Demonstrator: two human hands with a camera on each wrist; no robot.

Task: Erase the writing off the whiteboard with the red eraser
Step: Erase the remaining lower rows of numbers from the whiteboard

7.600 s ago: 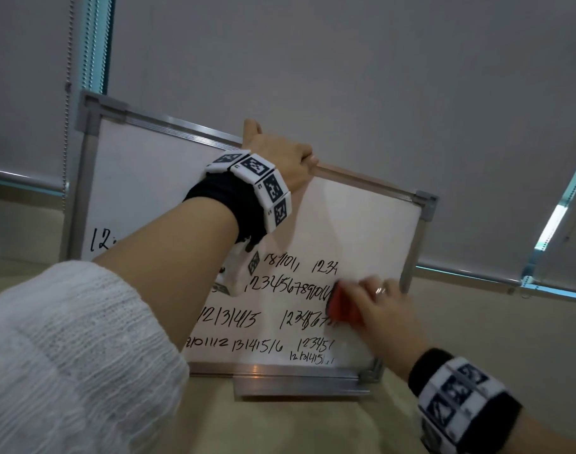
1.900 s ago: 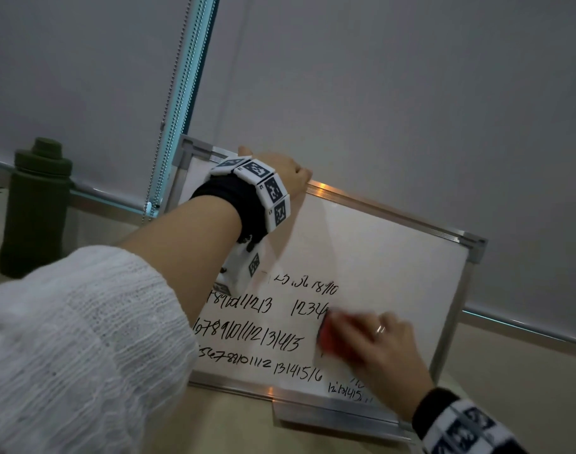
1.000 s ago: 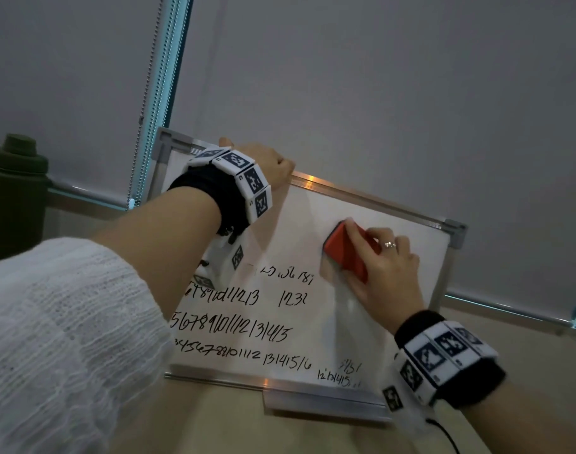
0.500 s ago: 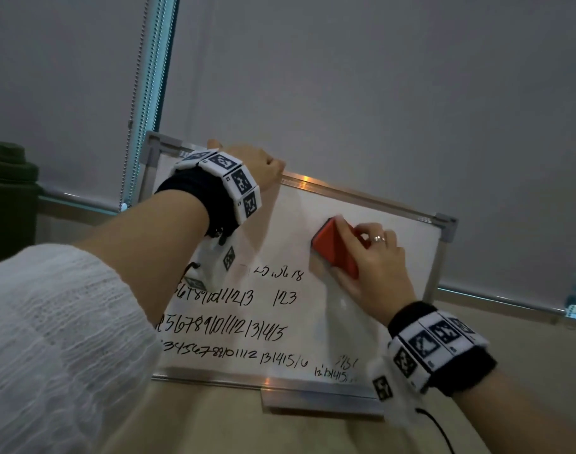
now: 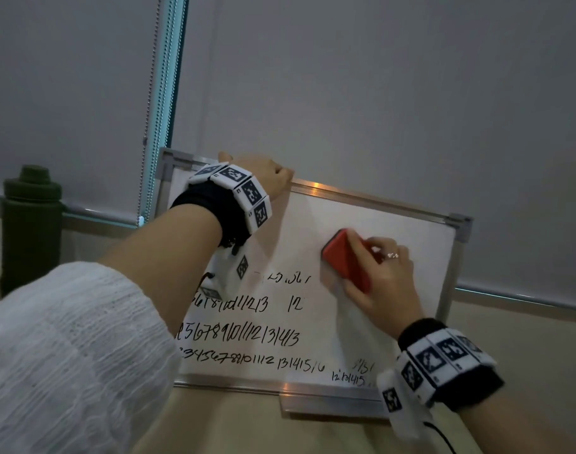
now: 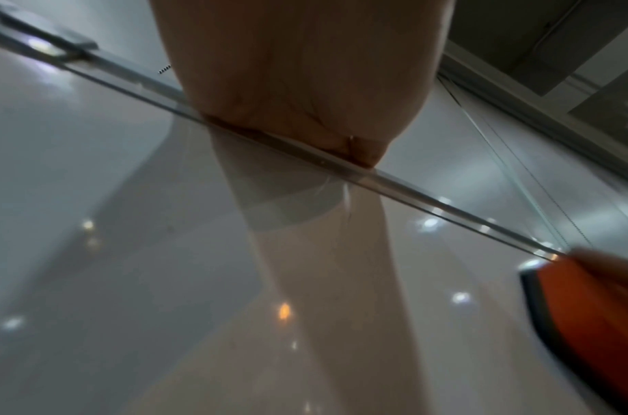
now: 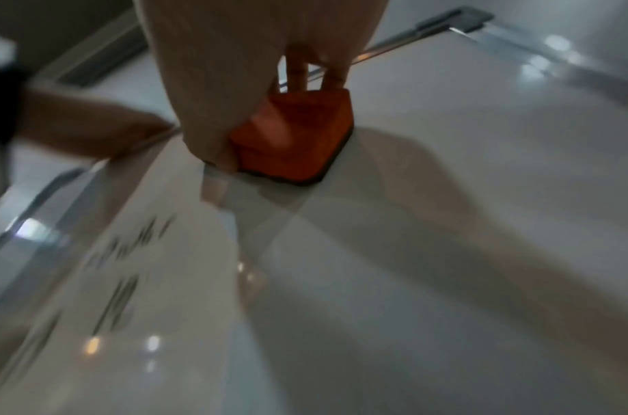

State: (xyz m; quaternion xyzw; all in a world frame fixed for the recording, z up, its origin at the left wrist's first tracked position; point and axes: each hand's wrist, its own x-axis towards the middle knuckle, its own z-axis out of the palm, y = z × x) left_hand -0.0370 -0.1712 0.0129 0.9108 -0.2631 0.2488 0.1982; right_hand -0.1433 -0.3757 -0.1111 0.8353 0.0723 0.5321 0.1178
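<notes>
Grey roller blinds (image 5: 378,93) across the whole background, bead chain (image 5: 150,109) hanging at upper left, beige tabletop (image 5: 247,427) along the bottom of the frame. Centre of the head view: whiteboard (image 5: 313,217) propped upright on that tabletop, leaning back toward the blinds, metal frame all round, small tray at its lower edge. Red eraser (image 5: 345,257) pressed flat against the board's upper right area, dark felt side on the white surface, gripped by the right hand (image 5: 383,280) with fingers curled over its top and thumb underneath; ring on one finger. Right of and below the eraser, wiped surface. Rows of black handwritten numbers (image 5: 240,335) across the lower left and middle of the board, a few small remnants near the bottom edge by the right wrist. Left hand (image 5: 263,175) clasped over the board's top rail near its upper left corner, fingers wrapped behind. Checker-marked bands on both wrists, white knit sleeve (image 5: 67,355) at lower left. Dark green bottle (image 5: 31,224) at far left, well apart from the board.
</notes>
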